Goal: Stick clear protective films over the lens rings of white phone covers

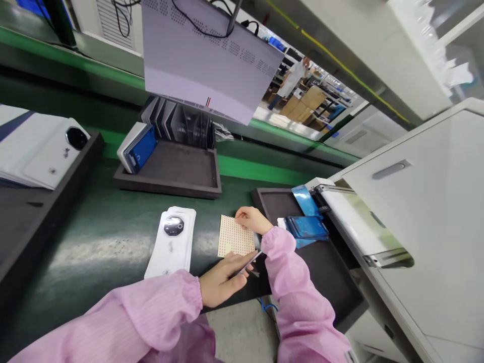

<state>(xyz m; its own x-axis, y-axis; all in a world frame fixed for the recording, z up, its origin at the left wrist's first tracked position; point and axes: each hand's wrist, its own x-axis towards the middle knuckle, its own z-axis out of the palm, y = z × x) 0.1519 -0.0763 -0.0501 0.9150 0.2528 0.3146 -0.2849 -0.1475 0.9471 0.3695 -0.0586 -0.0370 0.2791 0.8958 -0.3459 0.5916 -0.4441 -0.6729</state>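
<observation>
My right hand (251, 220) has its fingertips drawn together at the sheet (235, 239), which spreads toward eight o'clock on the worktop (109, 222). At my right's six o'clock, my left hand (221, 283) clasps the phone (248, 263), tilted.

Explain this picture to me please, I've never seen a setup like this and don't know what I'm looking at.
There is no robot here, just a person in pink sleeves, seen through one camera worn on the head and looking down past the arms. The left hand holds a thin flat piece, tilted. The fingers of the right hand are at a dotted sheet on the dark green work surface. Left of it lie white phone-shaped panels, the top one with a round dark camera area. Dark trays stand around; the right one holds blue-faced pieces.
</observation>
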